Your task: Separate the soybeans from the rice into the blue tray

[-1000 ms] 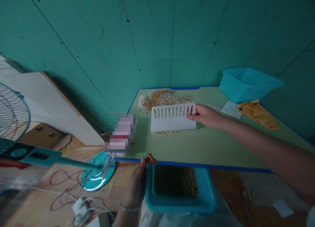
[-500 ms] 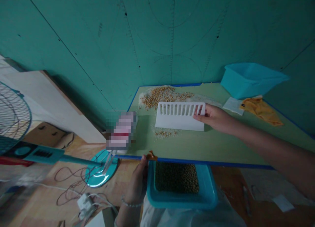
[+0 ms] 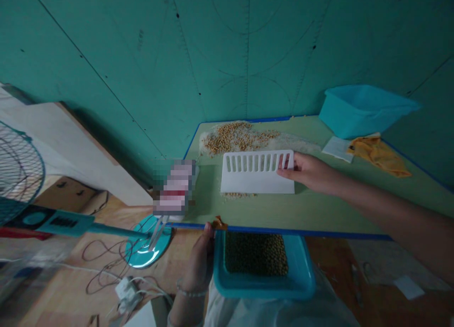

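My right hand (image 3: 307,170) grips the right end of a white slotted plastic board (image 3: 257,181), tilted with its lower edge at the tabletop. Just in front of that edge lies a thin line of soybeans (image 3: 239,195), partly hidden by the board. Behind the board is a larger spread of soybeans (image 3: 227,137) mixed with pale grains. My left hand (image 3: 200,261) is closed on the left side of a blue basin (image 3: 308,275) below the table's front edge; its fingers are mostly hidden. Green beans and soybeans (image 3: 255,253) lie in the basin.
Another blue basin (image 3: 365,112) stands at the back right, near a yellow cloth (image 3: 383,154) and a white paper (image 3: 338,149). A brown scrap (image 3: 219,223) sits on the blue-edged table (image 3: 329,209) by my left thumb. A fan (image 3: 71,223), cables and a power strip (image 3: 126,289) are at left.
My right hand has drawn the white board slightly towards the front edge, covering part of the near soybeans. My left hand and the basin hold their place.
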The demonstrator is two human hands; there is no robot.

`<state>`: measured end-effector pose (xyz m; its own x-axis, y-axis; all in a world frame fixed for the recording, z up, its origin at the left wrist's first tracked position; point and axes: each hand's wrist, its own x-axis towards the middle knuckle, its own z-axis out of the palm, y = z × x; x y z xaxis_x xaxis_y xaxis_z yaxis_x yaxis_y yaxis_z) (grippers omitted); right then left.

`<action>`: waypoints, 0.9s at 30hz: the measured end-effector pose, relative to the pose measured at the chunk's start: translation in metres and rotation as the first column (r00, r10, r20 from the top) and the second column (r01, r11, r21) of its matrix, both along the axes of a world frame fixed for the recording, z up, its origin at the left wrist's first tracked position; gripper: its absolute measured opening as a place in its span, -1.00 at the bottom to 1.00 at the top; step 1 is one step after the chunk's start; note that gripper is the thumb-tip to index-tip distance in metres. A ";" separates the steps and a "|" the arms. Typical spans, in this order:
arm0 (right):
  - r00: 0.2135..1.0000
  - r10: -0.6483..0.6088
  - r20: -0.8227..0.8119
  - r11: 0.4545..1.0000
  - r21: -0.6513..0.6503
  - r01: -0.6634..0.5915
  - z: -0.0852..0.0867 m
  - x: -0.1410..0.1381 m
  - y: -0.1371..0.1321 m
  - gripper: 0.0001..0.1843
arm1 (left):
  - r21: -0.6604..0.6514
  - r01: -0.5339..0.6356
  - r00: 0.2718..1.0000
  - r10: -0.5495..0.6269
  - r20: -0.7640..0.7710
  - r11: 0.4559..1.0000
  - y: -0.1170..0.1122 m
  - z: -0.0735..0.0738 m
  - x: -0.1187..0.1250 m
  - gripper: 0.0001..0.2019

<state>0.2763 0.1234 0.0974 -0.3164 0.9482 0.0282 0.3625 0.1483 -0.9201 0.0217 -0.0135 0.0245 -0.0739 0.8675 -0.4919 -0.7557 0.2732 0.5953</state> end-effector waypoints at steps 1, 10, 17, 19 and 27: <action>1.000 0.011 0.001 1.000 -0.006 -0.011 0.001 0.000 -0.001 -0.78 | 0.003 -0.003 1.000 0.003 0.007 1.000 0.000 -0.001 -0.001 -0.71; 1.000 0.022 -0.007 0.998 -0.057 -0.022 0.003 -0.001 -0.008 -0.75 | -0.020 -0.026 0.999 0.027 0.047 0.999 0.000 0.003 0.000 -0.72; 0.996 0.069 -0.053 0.991 -0.109 -0.075 0.001 0.004 -0.014 -0.71 | -0.020 -0.010 0.999 0.011 0.036 1.000 0.001 0.005 0.002 -0.73; 0.998 0.052 -0.044 0.992 -0.109 -0.057 0.001 0.005 -0.015 -0.70 | -0.013 0.018 1.000 -0.018 0.022 1.000 0.000 0.005 0.002 -0.73; 0.994 0.099 -0.042 0.986 -0.133 -0.103 0.003 0.006 -0.022 -0.69 | -0.107 -0.007 1.000 0.006 -0.006 0.994 -0.001 0.001 -0.002 -0.68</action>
